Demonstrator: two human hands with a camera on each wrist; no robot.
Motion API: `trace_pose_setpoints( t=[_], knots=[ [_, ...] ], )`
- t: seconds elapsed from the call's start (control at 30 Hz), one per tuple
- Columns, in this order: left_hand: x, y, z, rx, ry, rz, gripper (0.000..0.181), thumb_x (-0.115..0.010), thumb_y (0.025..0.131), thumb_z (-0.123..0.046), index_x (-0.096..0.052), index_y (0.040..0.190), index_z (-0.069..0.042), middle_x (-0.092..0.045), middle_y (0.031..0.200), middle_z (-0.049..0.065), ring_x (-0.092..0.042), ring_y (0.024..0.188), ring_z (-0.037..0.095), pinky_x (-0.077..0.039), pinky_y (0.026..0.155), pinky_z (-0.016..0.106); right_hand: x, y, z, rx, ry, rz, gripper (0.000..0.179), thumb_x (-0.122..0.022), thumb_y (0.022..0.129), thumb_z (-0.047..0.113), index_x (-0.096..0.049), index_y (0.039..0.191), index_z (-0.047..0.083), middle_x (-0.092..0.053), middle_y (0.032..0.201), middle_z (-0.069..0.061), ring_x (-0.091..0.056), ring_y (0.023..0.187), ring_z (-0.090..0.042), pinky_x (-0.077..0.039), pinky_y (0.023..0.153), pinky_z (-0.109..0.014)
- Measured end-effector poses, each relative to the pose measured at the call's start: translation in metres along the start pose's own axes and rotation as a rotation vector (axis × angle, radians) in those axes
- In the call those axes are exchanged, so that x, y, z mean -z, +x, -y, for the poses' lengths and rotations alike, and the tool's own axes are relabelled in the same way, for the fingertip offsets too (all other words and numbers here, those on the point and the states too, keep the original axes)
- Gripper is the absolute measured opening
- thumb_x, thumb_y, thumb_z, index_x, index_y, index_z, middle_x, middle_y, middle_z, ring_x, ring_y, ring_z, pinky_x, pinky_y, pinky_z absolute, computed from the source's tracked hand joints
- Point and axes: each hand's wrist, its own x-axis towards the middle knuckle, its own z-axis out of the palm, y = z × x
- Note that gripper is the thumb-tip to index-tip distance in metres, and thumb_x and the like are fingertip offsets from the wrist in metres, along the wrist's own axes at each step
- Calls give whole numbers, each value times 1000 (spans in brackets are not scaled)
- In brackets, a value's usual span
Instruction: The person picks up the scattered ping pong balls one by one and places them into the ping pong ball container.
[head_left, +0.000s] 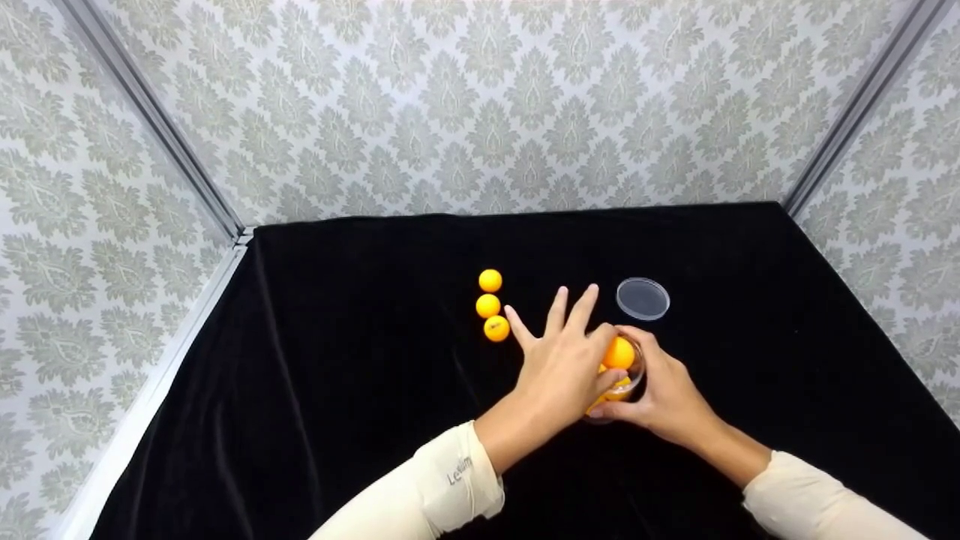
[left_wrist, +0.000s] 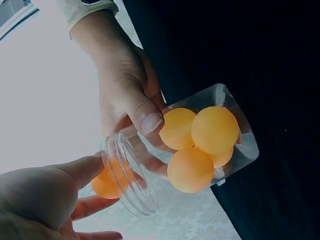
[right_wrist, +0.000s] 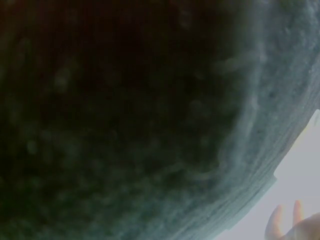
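Note:
My right hand (head_left: 675,394) grips a clear plastic jar (left_wrist: 235,165) round its side. Inside lie several orange table tennis balls (left_wrist: 215,130), at the bottom end in the left wrist view. At the jar's round mouth, my left hand (head_left: 559,367) pinches another orange ball (left_wrist: 107,182) between thumb and index finger; its other fingers spread out straight. Three more orange balls (head_left: 487,306) form a short row on the black cloth, left of the left hand's fingertips. Beyond the right hand lies a clear round lid (head_left: 643,298).
Black cloth (head_left: 360,315) covers the table. Patterned wall panels (head_left: 487,105) with metal frame bars stand behind it and at both sides. The right wrist view is mostly dark and blurred, with fingers (right_wrist: 295,222) at its lower right corner.

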Motion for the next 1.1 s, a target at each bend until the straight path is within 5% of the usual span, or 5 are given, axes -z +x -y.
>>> trace_pose_setpoints(
  t=[0.63,1.1],
  knots=[
    [0,0,3,-4,9,-14,42,-73,87,-57,-67,119,-31,-33,167,3,-31,153,36,-20,100,89,0,0,0,12,15,0,110,-96,56,57,-43,149,31,-67,129,8,-68,112,-15,-53,97,-36],
    [2,0,8,-3,-2,-53,42,-74,87,-56,-68,119,-29,-36,165,4,-34,151,37,-21,98,90,-1,1,-2,44,87,14,110,-97,59,49,-44,148,15,-68,131,4,-71,101,-11,-56,91,-26]
  ],
)
